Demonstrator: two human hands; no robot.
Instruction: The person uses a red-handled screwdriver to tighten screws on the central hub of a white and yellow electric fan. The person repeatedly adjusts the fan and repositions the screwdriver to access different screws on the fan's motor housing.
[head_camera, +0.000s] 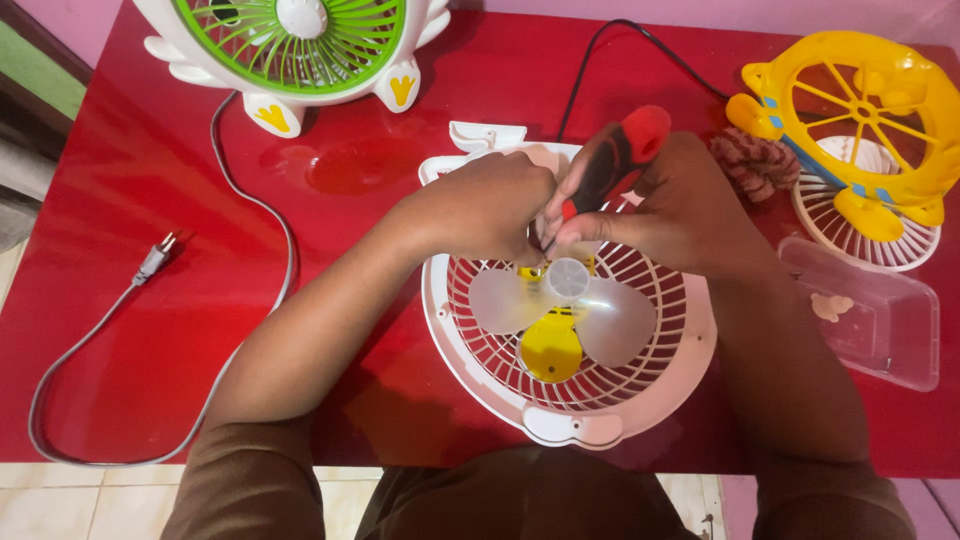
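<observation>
A person's right hand (680, 205) grips a red-and-black screwdriver (610, 165), tip down, over an opened small table fan (560, 400) lying flat at the centre of a glossy red table (150, 330), while the left hand (490, 205) is closed in a pinch at the hub beside the tip. Translucent blades (615, 325) show over the red-and-white grille. A green-grilled fan (290, 45) stands at eleven o'clock, a yellow fan housing (860, 110) at two, a clear plastic tray (880, 320) at three, a grey power cord (150, 265) at nine.
</observation>
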